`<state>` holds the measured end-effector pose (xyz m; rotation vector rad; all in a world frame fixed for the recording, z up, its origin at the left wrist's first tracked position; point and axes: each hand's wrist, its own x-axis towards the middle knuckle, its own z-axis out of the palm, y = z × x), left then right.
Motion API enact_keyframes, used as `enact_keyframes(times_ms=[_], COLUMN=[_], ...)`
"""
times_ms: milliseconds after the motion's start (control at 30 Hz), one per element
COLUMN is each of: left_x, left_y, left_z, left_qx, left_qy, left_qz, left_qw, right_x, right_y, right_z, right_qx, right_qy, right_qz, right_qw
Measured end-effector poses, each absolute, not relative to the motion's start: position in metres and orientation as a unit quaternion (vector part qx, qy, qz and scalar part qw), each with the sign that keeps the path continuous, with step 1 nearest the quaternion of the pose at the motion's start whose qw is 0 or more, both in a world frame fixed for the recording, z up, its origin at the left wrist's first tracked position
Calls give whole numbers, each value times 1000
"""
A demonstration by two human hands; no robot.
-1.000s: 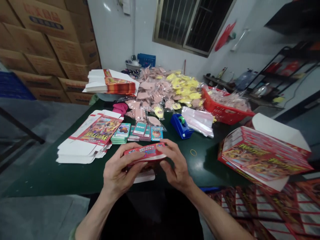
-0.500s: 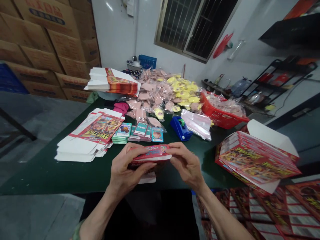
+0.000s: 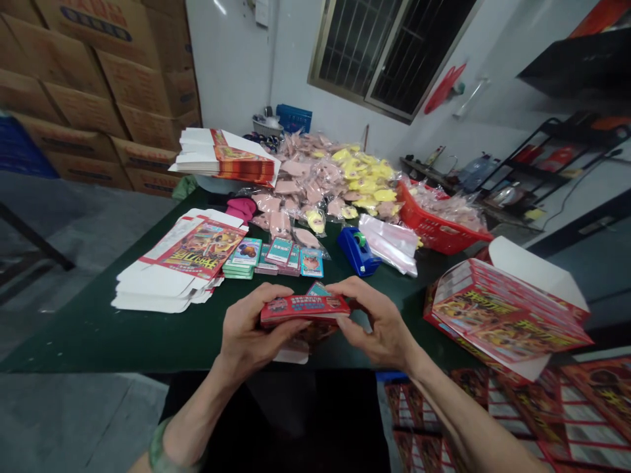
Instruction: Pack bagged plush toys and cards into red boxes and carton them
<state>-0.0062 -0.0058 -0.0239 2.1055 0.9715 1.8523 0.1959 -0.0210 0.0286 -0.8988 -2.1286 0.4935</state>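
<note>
A small red printed carton [image 3: 304,309] lies level between my two hands, and a teal card [image 3: 318,289] sticks up from behind its top edge. My left hand [image 3: 251,325] grips the carton's left end, with the fingers curled over it. My right hand [image 3: 377,315] pinches the right end between thumb and fingers. Under the carton, a white cardboard piece [image 3: 296,353] rests on the dark green table [image 3: 167,341]. Several teal card packs [image 3: 276,256] lie just beyond my hands.
Flat red-and-white carton blanks [image 3: 182,259] are stacked to the left, and an open red carton stack [image 3: 507,309] sits to the right. Behind lie pink and yellow bagged items [image 3: 325,177], a blue tape dispenser [image 3: 357,251], clear bags [image 3: 389,244] and a red basket [image 3: 438,226].
The red carton has shifted right and turned, and the teal card now shows above its edge. My hands have moved apart slightly, and the view has drifted a little.
</note>
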Motion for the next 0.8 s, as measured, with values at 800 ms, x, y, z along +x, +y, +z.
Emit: enact_keyframes(times_ms=[800], left_x=[-9], left_y=[-1], left_z=[-26], left_qx=[718], left_qy=[214], left_qz=[618], left_qw=[240], right_x=[192], right_y=[-36], right_z=[-9], right_qx=[-313], right_qy=[-810], right_qz=[59], right_qw=[493])
